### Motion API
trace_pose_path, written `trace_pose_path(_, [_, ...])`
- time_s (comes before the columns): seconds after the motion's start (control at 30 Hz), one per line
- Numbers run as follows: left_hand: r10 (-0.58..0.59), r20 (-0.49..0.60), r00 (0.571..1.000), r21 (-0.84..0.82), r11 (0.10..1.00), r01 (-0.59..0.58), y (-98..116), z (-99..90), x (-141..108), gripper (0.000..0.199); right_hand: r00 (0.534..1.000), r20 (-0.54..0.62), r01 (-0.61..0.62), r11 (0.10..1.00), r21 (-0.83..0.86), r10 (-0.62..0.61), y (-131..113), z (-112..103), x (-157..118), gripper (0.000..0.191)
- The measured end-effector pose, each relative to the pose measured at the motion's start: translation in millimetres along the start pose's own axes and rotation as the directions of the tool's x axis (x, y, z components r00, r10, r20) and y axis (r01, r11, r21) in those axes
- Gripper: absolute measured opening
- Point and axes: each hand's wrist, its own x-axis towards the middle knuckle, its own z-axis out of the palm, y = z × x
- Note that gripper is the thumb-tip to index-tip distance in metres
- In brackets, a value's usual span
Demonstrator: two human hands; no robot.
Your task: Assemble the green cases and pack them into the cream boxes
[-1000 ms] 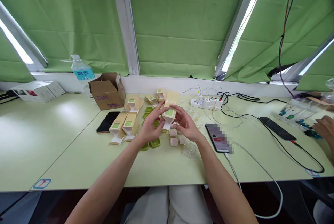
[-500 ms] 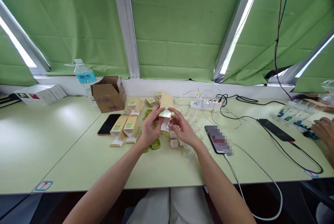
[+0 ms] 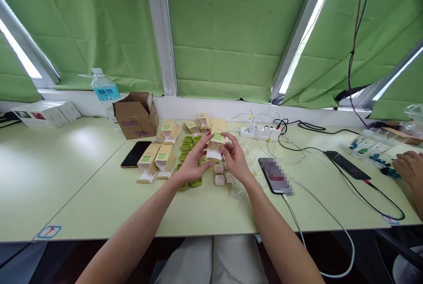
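Between my two hands, above the table, is a small cream-yellow carton (image 3: 218,137) with a green label and a white flap hanging open toward me. My left hand (image 3: 193,163) has its fingers against the carton's left side, its thumb lower near the flap. On the right side, my right hand (image 3: 238,160) grips it with thumb and fingers. Below and left lie several small green containers (image 3: 196,182). Pale pink square pieces (image 3: 219,181) sit under the carton, partly hidden by my hands. Clear plastic cups (image 3: 238,191) are beside my right wrist.
Similar open cartons (image 3: 147,160) stand at left, beside a black phone (image 3: 135,155) and a cardboard box (image 3: 135,118). A power strip (image 3: 261,132) with cables lies behind. A charging phone (image 3: 275,177) is at right. Another person's hand (image 3: 411,167) works at far right.
The carton has shifted slightly right and tilted, showing more of its label and flap. My left thumb has moved down, away from the label. The view has shifted a little.
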Motion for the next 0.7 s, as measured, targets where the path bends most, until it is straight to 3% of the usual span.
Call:
trace_pose_path(0.33, [-0.067,-0.249,0.966,-0.181,0.983,0.022,3,17.3,6,0.051,0.995,0.101,-0.007,0.995,0.095,-0.003,4,5,-2,0.051])
trace_pose_path(0.7, [-0.117,-0.334,0.935,-0.231,0.972,0.04,3,19.7,4,0.051,0.988,0.154,0.007,0.991,0.136,-0.028,-3,11,-4,0.064])
